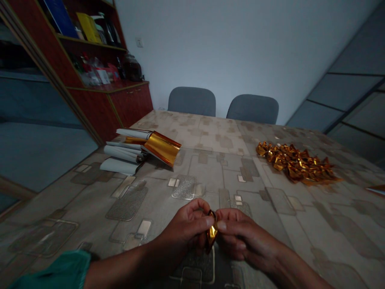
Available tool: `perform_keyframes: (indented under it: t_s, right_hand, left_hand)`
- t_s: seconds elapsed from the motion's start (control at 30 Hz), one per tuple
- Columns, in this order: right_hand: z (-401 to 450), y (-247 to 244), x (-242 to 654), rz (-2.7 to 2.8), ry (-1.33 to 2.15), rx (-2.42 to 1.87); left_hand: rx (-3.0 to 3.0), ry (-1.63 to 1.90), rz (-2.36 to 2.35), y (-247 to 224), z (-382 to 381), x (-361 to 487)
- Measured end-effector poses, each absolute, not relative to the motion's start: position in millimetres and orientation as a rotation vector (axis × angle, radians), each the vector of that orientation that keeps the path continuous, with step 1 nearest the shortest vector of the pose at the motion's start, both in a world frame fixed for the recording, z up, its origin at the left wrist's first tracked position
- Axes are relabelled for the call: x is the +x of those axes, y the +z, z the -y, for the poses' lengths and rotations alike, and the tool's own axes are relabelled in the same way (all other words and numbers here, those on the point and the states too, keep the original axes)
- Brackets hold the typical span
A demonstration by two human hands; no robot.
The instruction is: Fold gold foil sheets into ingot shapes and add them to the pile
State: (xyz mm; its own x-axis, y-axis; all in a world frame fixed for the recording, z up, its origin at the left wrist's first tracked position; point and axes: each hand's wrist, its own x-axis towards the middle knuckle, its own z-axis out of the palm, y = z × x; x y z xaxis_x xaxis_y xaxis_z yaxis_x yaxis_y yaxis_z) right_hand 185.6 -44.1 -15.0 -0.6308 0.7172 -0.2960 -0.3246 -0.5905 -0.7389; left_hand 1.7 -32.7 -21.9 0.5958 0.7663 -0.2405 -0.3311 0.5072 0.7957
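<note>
Gold foil (213, 231) is pinched between inward-pointing, curled fingers (198, 204).

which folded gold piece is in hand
The single folded gold piece pinched between the left hand and right hand; the other folded gold pieces lie heaped on the table, farther right.

Shiny, folded gold foil piece (213, 231)

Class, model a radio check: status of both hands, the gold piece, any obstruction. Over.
Left hand and right hand pinching one gold piece. Piece folded, glossy. No obstruction seen; foil sheets and gold pile lie farther off.
</note>
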Motion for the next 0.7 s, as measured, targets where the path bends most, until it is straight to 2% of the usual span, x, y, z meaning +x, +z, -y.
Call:
perform_keyframes:
  t_s: [0.7]
  right_hand:
    - [44.0,-13.4,186.6,0.867,2.184,-0.803]
  left_hand:
    - [0.738,0.601,-0.619,-15.7,27.2,-5.8]
